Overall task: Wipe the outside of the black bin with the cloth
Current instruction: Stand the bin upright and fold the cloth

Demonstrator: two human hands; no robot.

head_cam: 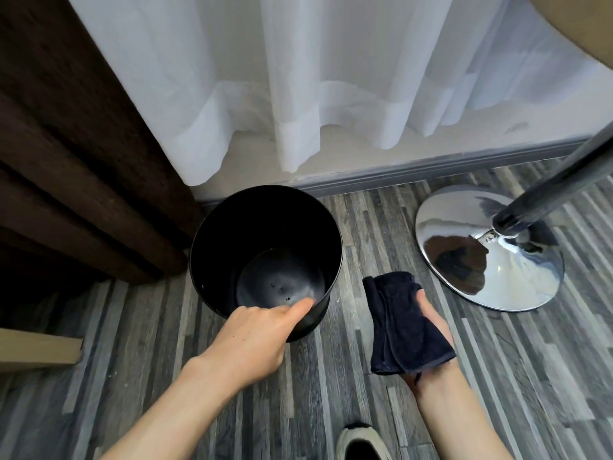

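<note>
A round black bin (232, 234) stands upright and empty on the grey striped floor, near the wall. My left hand (255, 340) grips its near rim, thumb lying along the rim's inner edge. To the right of the bin, my right hand (434, 323) holds a folded dark navy cloth (403, 327), draped over the palm. The cloth hangs in the air apart from the bin, a short gap between them.
A dark brown curtain (76, 161) hangs left of the bin, a sheer white curtain (298, 78) behind it. A chrome table base (491, 263) with its pole stands at the right. A shoe (361, 443) shows at the bottom edge, and a wooden board (36, 350) at the left.
</note>
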